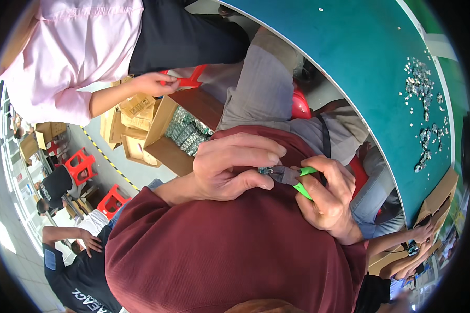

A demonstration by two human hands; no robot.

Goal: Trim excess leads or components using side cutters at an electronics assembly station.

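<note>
While the left hand (pixel 230 167) pinches a small grey-green part (pixel 266 170), the right hand (pixel 329 201) squeezes green-handled pliers (pixel 292 177) on it — the cut looks midway, and many small pieces (pixel 420 88) lie finished on the teal surface (pixel 360 57) beyond the grip.

Teal table (pixel 350 57), red stools (pixel 82 164), cardboard boxes (pixel 162 141)

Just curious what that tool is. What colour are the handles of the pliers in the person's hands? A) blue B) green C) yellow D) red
B: the right hand grips the pliers by bright green handles, while the left hand pinches a small part at the tool's tip.
</note>
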